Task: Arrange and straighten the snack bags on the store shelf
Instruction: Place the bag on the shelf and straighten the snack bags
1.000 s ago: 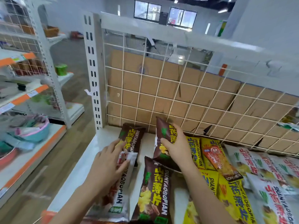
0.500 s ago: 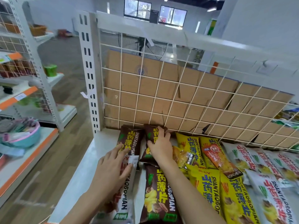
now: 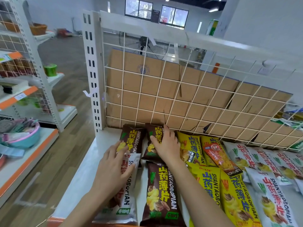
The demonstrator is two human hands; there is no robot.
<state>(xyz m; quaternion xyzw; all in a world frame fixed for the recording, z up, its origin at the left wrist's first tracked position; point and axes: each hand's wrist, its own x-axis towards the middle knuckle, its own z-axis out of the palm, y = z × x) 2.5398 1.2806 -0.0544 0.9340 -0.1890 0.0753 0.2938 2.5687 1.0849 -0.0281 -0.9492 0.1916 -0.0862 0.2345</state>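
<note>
The right hand [image 3: 167, 145] lies flat with fingers straight and thumb spread, pressing a brown snack bag [image 3: 153, 133] at the far end of the shelf [image 3: 82, 169], against the wire grid [image 3: 180, 82]. The left hand [image 3: 113, 169] rests with fingers spread on a white bag [image 3: 126, 203] at the near left, its fingertips touching another brown bag [image 3: 132, 140] just left of the first. Yellow bags [image 3: 190, 145] lie to the right.

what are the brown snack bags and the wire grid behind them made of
Brown snack bags: probably glossy printed plastic film; light glints on them. Wire grid: looks like white-coated metal, thin straight rods. Sheet behind it: matte brown cardboard, creased and split.
</note>
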